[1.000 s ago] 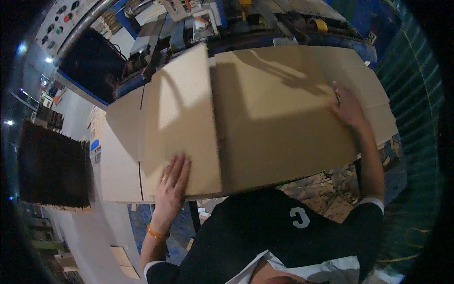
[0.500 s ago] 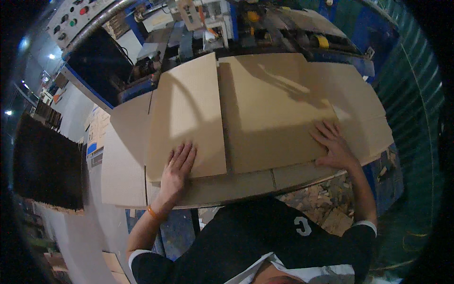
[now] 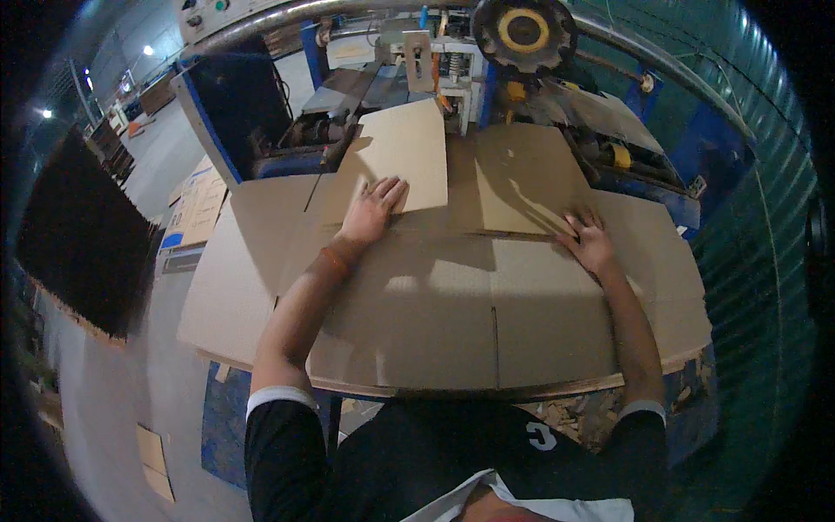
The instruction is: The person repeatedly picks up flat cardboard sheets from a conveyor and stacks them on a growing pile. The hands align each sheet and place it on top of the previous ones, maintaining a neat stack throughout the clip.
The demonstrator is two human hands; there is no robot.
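A folded cardboard sheet lies in front of me with its far end at the machine; its left panel [image 3: 404, 157] and right panel [image 3: 528, 174] have a gap between them. My left hand [image 3: 376, 211] rests flat on the near part of the left panel, fingers stretched out. At the near right corner of the right panel, my right hand [image 3: 591, 244] touches the board with its fingers spread. Under the folded piece is a stack of larger flat cardboard sheets [image 3: 409, 322], creased and slotted, reaching close to my body.
Ahead stands a blue-framed machine with rollers, a dark wheel with a yellow ring [image 3: 524, 31] and a metal bar. Cardboard scraps [image 3: 574, 411] lie below the stack. A dark stack [image 3: 87, 244] stands on the floor at left; a green corrugated wall [image 3: 739, 287] is at right.
The folded cardboard has slid away from me toward the machine, baring more of the stack beneath. Both hands have moved forward with it, and my view has shifted.
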